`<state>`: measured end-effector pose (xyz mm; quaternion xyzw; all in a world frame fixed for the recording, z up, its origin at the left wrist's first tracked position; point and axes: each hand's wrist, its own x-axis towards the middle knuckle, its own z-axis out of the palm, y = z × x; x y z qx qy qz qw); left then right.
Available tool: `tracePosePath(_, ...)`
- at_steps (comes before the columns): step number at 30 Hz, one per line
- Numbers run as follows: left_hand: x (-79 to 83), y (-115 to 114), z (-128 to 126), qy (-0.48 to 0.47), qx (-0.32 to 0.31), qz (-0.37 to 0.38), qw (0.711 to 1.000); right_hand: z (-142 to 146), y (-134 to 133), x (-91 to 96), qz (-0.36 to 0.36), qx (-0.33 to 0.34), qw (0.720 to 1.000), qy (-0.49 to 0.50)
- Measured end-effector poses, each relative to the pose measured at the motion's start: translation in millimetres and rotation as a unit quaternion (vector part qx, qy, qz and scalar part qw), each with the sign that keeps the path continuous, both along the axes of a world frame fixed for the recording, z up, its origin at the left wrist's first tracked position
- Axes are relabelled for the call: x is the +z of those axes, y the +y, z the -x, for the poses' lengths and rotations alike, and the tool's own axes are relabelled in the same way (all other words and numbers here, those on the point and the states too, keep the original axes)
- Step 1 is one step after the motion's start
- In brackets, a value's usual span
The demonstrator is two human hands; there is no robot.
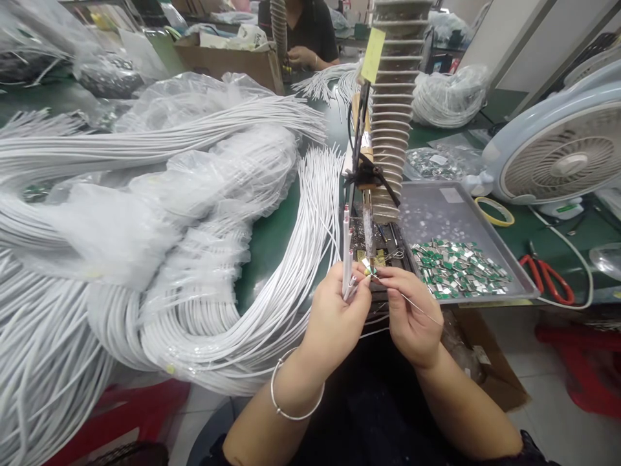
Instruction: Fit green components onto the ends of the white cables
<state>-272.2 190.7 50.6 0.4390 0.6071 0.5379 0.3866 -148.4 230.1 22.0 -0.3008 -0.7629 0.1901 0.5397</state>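
Connector pinched, between left grip and right grip

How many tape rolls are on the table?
1: the tape roll lies between the tray and the fan; more may hide under the bags.

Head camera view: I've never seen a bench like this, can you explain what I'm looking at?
The one picture comes from a camera on the worker's head, looking down at two bare hands. The left hand grips a few white cable ends. The right hand pinches a thin wire, with a small green part where the hands meet. On the green table lie white cable bundles, a grey tray of green parts, a red-handled tool and a fan. Another person sits across the table.
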Motion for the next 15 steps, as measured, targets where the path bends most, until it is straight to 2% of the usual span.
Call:
tracePosePath(7,-6.6,-1.2,-2.8,-0.011,-0.004,-0.012,1.000,-1.0,-2.9,-2.4,0.006,0.014,1.000,-0.002)
tracePosePath(15,-5.4,0.2,-2.0,-0.009,0.000,0.009,1.000,-0.3,-0.4,-1.9,-0.001,0.005,1.000,-0.010)
